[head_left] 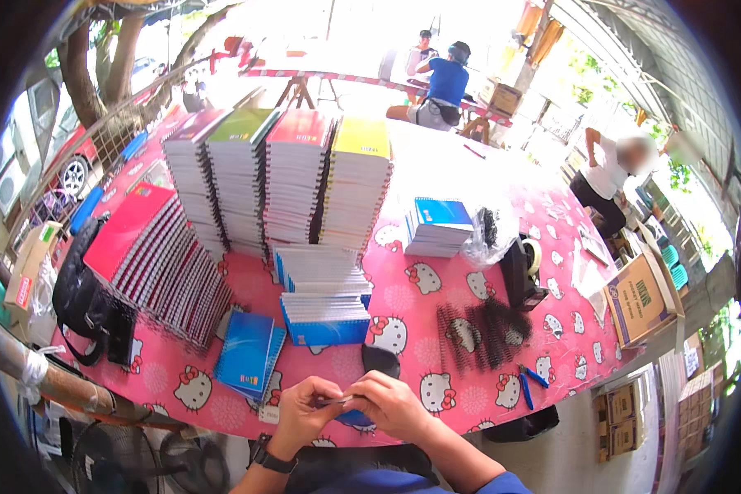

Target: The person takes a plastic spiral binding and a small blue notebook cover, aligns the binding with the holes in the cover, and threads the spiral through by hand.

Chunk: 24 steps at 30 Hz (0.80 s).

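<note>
Left hand (300,409) and right hand (391,403) pinch a thin wire piece (337,400) between fingertips. Position: over the table's (469,403) near edge, just behind a blue notebook (247,352).

Both forearms enter from the lower edge, wrists bent inward. Left hand (303,409) and right hand (391,403) meet at the fingertips, fingers curled in a pinch. Watch on left wrist.

We cannot tell what the thin pale piece (335,401) pinched between our fingers (325,395) is; it is too small. Our left hand (300,414) and right hand (393,405) cover a dark blue thing on the worktop (477,395). Our forearms are cut off by the lower edge. A standing person's face is blurred.
</note>
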Each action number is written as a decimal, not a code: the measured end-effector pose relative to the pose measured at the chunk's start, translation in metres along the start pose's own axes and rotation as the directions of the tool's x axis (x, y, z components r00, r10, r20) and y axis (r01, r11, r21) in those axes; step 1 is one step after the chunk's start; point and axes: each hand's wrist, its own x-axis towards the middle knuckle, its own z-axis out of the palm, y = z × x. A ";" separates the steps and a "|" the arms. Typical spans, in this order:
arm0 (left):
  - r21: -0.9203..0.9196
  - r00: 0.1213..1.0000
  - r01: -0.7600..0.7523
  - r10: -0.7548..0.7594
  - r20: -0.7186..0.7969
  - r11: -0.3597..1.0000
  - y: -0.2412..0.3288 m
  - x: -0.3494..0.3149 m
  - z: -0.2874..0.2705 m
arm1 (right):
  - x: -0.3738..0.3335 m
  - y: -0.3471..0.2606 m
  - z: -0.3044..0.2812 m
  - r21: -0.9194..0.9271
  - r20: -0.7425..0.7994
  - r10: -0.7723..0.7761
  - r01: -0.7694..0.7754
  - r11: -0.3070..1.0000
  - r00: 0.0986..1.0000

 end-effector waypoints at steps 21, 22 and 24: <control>0.999 1.000 0.016 -0.014 -0.017 -0.033 0.002 0.053 -0.108 | -0.047 0.082 0.007 -0.119 -0.103 0.460 -0.470 0.874 0.882; 1.000 1.000 0.020 -0.022 -0.021 -0.020 -0.003 0.053 -0.106 | -0.045 0.083 0.001 -0.070 -0.151 0.480 -0.494 0.867 0.864; 0.996 0.996 0.081 -0.031 -0.080 0.028 -0.008 0.058 -0.104 | -0.048 0.099 -0.010 0.176 -0.264 0.554 -0.525 0.833 0.790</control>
